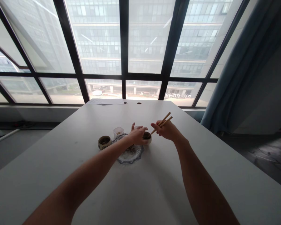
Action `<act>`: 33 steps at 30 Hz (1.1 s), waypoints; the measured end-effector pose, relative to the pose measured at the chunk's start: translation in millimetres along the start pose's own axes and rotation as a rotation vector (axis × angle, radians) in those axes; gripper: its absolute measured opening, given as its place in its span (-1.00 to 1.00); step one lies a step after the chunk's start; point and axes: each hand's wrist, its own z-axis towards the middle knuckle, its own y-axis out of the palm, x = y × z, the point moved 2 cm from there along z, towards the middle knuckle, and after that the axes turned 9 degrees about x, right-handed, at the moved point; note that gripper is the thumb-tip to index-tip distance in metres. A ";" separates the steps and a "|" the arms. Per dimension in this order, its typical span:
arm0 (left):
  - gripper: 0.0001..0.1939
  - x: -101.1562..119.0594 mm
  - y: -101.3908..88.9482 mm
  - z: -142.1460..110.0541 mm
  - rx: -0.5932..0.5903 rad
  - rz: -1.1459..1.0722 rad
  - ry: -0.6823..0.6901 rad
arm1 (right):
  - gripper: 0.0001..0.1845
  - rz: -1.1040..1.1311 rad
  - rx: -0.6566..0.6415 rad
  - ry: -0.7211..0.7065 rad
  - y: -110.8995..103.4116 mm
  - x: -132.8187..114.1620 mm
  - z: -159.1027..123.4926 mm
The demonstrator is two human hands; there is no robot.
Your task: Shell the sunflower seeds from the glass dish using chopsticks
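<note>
Hands first: the left hand [138,135] curls its fingers and thumb around the small, round, dark-mouthed bowl [148,141], while the right hand [166,129] grips a pair of pale wooden chopsticks [164,121], their tips slanting down into that bowl's mouth. The bowl stands on the white bench [154,187], just right of a clear, scallop-edged plate [131,160] with small dark bits on it. Left of the plate sit a patterned, cream-and-dark round pot [104,142] and a small translucent plastic tub [118,132].
</note>
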 end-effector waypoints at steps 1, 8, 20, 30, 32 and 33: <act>-0.27 -0.6 -6.4 -5.9 0.022 -0.023 0.008 | -0.55 0.008 0.020 -0.001 -0.9 -0.6 0.2; -0.62 -57.4 -66.2 -87.7 0.435 -0.065 -0.133 | -0.43 0.324 0.122 -0.012 4.1 -16.5 -2.6; -0.13 -136.9 -30.2 -181.2 0.456 -0.368 -0.481 | -0.52 0.243 -0.161 -0.237 56.4 -38.7 -14.7; -0.14 -129.8 -27.5 -180.6 0.446 -0.371 -0.427 | -0.49 0.301 -0.206 -0.099 66.6 -25.8 -16.9; -0.15 -129.2 -28.3 -181.1 0.442 -0.376 -0.425 | -0.46 0.328 -0.198 -0.044 68.5 -22.0 -16.9; -0.16 -128.9 -28.7 -181.3 0.443 -0.377 -0.423 | -0.45 0.347 -0.193 -0.013 69.1 -20.2 -16.8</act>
